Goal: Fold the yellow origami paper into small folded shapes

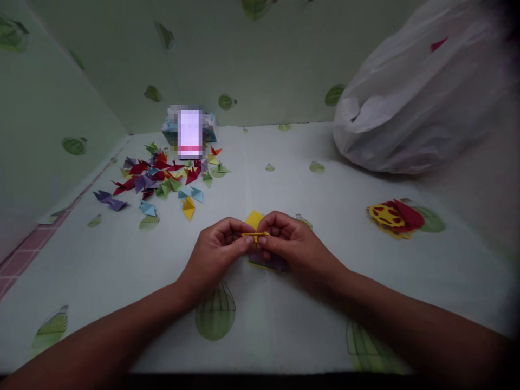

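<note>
A small yellow piece of paper [254, 221] is pinched between both hands over the middle of the pale cloth with green leaf prints [284, 184]. My left hand [217, 252] grips its left end with curled fingers. My right hand [288, 244] grips its right end, thumb and forefinger pressed together. The paper is partly folded, with a thin folded edge running between my fingertips. Under my right hand lie a few more paper squares [270, 262], purple and yellow.
A scatter of several folded paper pieces [162, 176] in red, purple, blue, green and yellow lies at the back left. Behind it stands a small box [189, 130]. A white plastic bag [422, 92] fills the back right. A red and yellow paper stack [396, 216] lies at the right.
</note>
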### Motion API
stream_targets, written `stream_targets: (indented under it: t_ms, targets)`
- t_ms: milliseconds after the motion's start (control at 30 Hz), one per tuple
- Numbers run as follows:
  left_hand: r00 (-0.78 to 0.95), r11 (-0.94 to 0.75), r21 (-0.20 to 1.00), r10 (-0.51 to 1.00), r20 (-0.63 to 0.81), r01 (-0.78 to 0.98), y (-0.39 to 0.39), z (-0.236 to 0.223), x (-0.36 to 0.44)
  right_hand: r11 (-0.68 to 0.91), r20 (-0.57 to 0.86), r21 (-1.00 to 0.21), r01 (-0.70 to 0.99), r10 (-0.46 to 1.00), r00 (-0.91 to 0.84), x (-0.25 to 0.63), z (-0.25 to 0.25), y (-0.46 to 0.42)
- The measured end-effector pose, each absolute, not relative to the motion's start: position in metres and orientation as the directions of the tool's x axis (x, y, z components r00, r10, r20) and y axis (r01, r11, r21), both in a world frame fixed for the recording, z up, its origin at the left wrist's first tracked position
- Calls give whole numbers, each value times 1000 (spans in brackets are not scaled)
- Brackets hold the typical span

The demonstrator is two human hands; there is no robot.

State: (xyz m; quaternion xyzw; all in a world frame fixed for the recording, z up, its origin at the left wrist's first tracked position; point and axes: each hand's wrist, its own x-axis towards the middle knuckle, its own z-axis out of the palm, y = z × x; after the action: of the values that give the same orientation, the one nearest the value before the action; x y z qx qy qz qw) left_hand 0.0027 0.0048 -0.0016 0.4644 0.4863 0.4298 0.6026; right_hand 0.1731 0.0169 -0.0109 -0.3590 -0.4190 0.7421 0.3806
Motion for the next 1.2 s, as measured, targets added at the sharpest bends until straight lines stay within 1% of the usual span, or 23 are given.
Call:
stream_targets:
  t_ms: [100,200,300,400,500,600,733,900,1200]
  targets:
    - [150,222,974,966,-212,-54,5,-1,3,-356,-212,-901,-248,860,-465,173,-12,17]
    - [84,230,973,971,-226,-38,5,1,3,-314,-191,-925,-212,870,-455,174,-11,18]
    - [50,226,973,973,-224,-53,6,2,2,-129,-80,-984,-122,936,-343,174,-9,18]
    - [38,217,974,976,-215,-68,6,1,3,67,53,-996,57,975,-216,175,-7,18]
    - [25,209,975,978,-207,-80,6,-1,3,231,184,-939,256,963,-196,175,-7,18]
    - [22,200,976,980,-199,-89,5,-2,4,336,279,-874,351,939,-204,174,-10,16]
    - [31,199,974,980,-197,-108,2,-4,6,360,306,-859,364,931,-199,173,-13,16]
    - [64,220,963,975,-213,-154,-1,-8,7,305,257,-883,357,950,-177,173,-13,16]
    - [107,224,960,972,-209,-168,-2,-7,8,227,196,-929,292,972,-132,173,-12,16]
